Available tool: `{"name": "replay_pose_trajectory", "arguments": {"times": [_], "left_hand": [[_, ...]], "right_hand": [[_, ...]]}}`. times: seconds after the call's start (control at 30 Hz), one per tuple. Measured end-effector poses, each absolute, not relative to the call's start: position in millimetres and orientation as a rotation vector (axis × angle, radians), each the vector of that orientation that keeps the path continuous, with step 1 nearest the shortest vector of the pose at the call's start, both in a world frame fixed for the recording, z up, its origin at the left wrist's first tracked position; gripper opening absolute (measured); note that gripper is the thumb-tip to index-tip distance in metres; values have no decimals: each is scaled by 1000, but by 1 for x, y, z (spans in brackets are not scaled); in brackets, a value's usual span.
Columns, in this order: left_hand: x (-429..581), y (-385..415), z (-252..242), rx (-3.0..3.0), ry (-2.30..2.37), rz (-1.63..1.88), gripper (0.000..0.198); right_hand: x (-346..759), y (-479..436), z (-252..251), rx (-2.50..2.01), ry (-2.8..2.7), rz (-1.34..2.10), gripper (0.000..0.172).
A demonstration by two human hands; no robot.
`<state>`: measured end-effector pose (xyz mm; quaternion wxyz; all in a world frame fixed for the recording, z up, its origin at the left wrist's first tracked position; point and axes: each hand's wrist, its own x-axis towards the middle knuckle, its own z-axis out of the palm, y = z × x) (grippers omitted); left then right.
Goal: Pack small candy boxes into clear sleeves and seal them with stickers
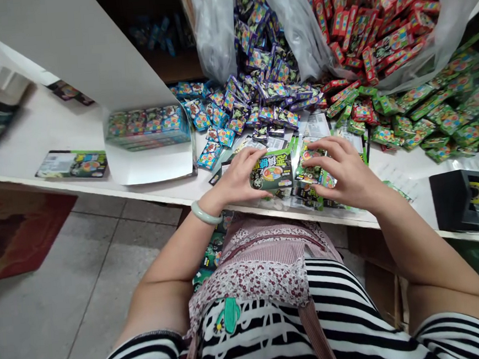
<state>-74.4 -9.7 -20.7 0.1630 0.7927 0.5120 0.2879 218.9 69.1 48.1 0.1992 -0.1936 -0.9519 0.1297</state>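
Between thumb and fingers, my left hand grips a dark packet with green lettering, held just above the table edge. To its right, my right hand has its fingers curled round small green printed boxes. Clear plastic glints around these boxes; I cannot tell whether they sit inside it. More flat packets with dark and green print lie beneath both hands. A pile of small purple printed boxes lies just beyond them, with small blue boxes at its left.
A white open carton at left holds rows of small boxes. Beside it lies a flat printed packet. Red boxes fill a clear bag at back right, above green boxes. A black tape dispenser stands at right.
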Motion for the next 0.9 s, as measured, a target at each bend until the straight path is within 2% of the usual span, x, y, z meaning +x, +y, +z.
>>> {"name": "replay_pose_trajectory", "arguments": {"times": [0.33, 0.53, 0.67, 0.9], "left_hand": [[-65, -9, -30, 2202, 1716, 980, 107], [-61, -10, -38, 2044, 1879, 1022, 107], [-63, -10, -41, 2019, 1874, 985, 106], [-68, -11, -36, 2227, 1624, 899, 111]], "right_hand": [[222, 68, 41, -691, -2566, 331, 37], [216, 60, 21, -828, -2413, 253, 38], [219, 66, 25, -786, -2385, 157, 37], [226, 87, 46, -435, -2688, 449, 38]]}}
